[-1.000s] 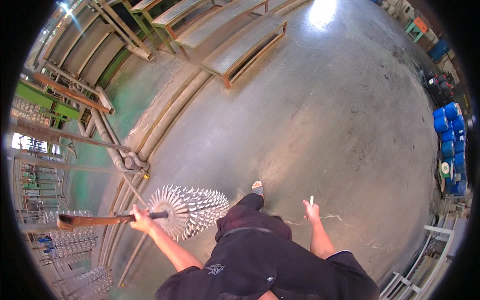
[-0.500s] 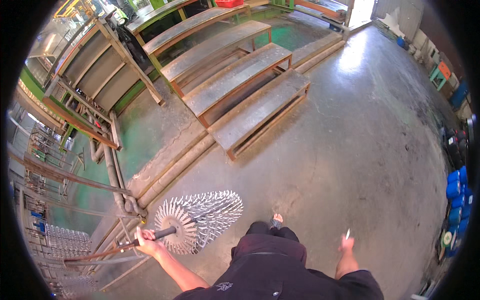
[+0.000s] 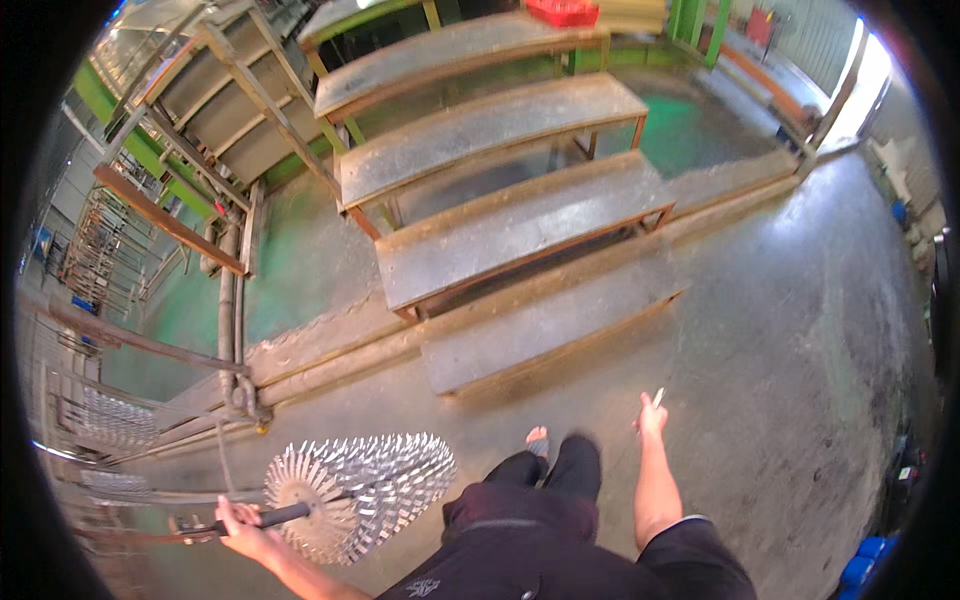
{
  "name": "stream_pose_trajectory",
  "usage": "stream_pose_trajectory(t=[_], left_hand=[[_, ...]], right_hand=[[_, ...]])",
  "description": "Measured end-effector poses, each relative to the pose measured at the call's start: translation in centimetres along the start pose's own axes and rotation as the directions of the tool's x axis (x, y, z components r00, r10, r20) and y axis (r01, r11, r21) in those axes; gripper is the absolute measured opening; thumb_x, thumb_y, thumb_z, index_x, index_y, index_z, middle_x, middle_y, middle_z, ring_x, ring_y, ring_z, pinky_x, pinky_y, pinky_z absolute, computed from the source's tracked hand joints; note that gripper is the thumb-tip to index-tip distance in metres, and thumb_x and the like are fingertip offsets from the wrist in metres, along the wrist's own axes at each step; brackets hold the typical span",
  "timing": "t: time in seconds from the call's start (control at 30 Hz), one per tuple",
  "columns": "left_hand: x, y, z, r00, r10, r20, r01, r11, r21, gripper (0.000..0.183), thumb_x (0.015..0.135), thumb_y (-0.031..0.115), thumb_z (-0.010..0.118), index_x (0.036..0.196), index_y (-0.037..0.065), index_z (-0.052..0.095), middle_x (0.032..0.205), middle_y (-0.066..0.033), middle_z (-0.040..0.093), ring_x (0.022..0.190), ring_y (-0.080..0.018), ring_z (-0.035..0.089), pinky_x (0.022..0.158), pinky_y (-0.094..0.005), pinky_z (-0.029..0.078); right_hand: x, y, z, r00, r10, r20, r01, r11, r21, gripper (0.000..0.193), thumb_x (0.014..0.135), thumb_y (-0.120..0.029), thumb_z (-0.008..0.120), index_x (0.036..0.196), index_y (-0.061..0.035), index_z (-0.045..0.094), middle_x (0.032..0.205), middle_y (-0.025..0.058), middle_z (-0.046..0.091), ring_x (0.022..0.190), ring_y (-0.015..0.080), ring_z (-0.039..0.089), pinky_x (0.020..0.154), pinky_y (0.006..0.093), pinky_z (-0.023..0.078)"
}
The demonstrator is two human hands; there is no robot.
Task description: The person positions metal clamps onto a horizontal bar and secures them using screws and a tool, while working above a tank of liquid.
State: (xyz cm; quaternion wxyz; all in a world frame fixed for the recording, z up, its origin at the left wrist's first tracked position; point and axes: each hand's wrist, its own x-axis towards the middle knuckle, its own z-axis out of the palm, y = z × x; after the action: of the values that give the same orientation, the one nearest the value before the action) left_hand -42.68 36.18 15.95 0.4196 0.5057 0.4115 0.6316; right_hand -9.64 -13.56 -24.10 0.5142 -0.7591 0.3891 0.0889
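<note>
In my left hand is the dark rod end of a rack studded with rings of many small shiny metal pieces. My fingers wrap round that rod, and the rack extends to the right of it, tilted, above the floor. A hooked metal end shows just left of my hand. Out to the right, my right hand is closed on a small slim whitish piece whose tip sticks up past the fingers; its kind is too small to make out.
A stepped platform of metal-topped treads rises ahead, with a red tray at its top. Pipes run along a low kerb at the left. More racks of metal pieces hang at far left. Blue containers stand at lower right.
I have moved nearer to the steps, which now fill more of the view. The rack has shifted down and left with my left hand. My right arm now reaches farther forward.
</note>
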Motion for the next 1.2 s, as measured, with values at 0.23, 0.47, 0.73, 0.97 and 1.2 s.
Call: stream_pose_trajectory(t=[0.23,0.47,0.73,0.97,1.2], left_hand=[[-2.3,2.7,16.4,0.968,0.118,-0.223,-0.091,0.988,0.128,0.037,0.092,0.014,0.057,0.060,0.014,0.038,0.052,0.0060,0.026,0.044,-0.0064,0.024,0.048,-0.0254,0.029],[0.4,14.8,27.5,0.799,0.226,-0.558,-0.072,0.956,0.284,0.037,0.090,0.019,0.059,0.059,0.011,0.041,0.053,0.0022,0.028,0.045,-0.0094,0.027,0.049,-0.0272,0.032],[4.1,28.0,40.4,0.678,0.225,-0.700,-0.061,0.966,0.251,0.043,0.090,0.017,0.058,0.056,0.014,0.032,0.052,0.0014,0.026,0.045,-0.0110,0.026,0.048,-0.0279,0.032],[9.3,26.7,54.0,0.733,0.154,-0.663,0.023,0.968,0.251,0.042,0.092,0.017,0.055,0.057,0.014,0.032,0.052,0.0026,0.027,0.047,-0.0091,0.026,0.053,-0.0261,0.033],[20.4,29.2,64.4,0.849,0.026,-0.528,0.106,0.970,0.218,0.039,0.094,0.016,0.052,0.060,0.013,0.035,0.051,0.0037,0.027,0.044,-0.0080,0.023,0.049,-0.0263,0.028]], right_hand=[[20.1,-12.1,0.7,0.979,0.114,-0.169,-0.126,0.990,-0.061,0.046,0.080,-0.042,0.070,0.076,0.0039,0.062,0.069,0.0093,0.061,0.051,0.0210,0.057,0.038,0.0363,0.050],[33.2,-40.9,-0.4,0.991,-0.086,-0.106,0.039,0.924,-0.380,0.046,0.082,-0.041,0.068,0.075,0.0040,0.063,0.065,0.0101,0.060,0.051,0.0220,0.058,0.043,0.0386,0.053],[25.7,-61.3,13.0,0.951,-0.011,0.310,0.174,0.847,-0.503,0.046,0.082,-0.039,0.069,0.065,0.0010,0.056,0.054,0.0054,0.052,0.042,0.0180,0.052,0.039,0.0364,0.050],[15.0,-75.0,25.2,0.562,0.302,0.770,0.755,0.191,-0.627,0.062,0.069,-0.062,0.070,0.085,-0.0019,0.070,0.083,0.0153,0.069,0.076,0.0298,0.067,0.070,0.0402,0.055],[-4.6,-94.0,21.2,0.238,0.448,0.862,0.971,-0.117,-0.208,0.051,0.080,-0.047,0.064,0.128,-0.0313,0.053,0.098,0.0174,0.067,0.096,0.0335,0.064,0.084,0.0445,0.052]])
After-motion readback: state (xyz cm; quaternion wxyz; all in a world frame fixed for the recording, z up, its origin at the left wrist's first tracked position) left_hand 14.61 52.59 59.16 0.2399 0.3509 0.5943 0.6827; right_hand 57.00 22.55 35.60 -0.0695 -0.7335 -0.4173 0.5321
